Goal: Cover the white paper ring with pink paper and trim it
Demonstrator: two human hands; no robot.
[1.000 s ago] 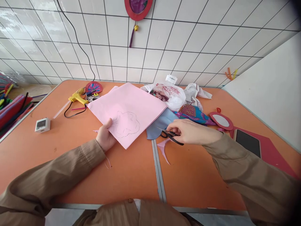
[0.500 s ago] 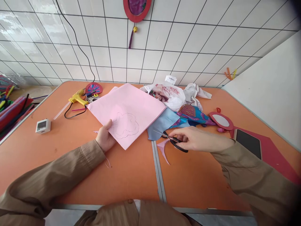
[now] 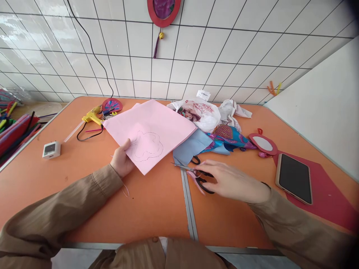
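My left hand (image 3: 121, 161) grips the near corner of a large pink sheet (image 3: 153, 125), thumb on top, beside a pencilled cloud-like outline (image 3: 146, 145). The sheet is lifted slightly off the orange table (image 3: 84, 175). My right hand (image 3: 230, 180) lies low over black-handled scissors (image 3: 196, 172) at the table's middle seam, with its fingers on the handles. The blades point left and the handles are spread apart. A curved pink scrap (image 3: 193, 178) lies under the scissors. A blue sheet (image 3: 190, 147) sticks out from beneath the pink one.
A phone (image 3: 294, 178) rests on a red sheet (image 3: 328, 196) at the right. Behind are a plastic bag (image 3: 200, 112), patterned cloth (image 3: 231, 136) and a red oval frame (image 3: 263, 144). A yellow glue gun (image 3: 91, 116), a white device (image 3: 51, 148) and craft sticks (image 3: 14, 129) sit left.
My right hand has drawn the scissors down and nearer to me, onto the pink scrap, and their handles have spread. The left hand has shifted the pink sheet slightly left.
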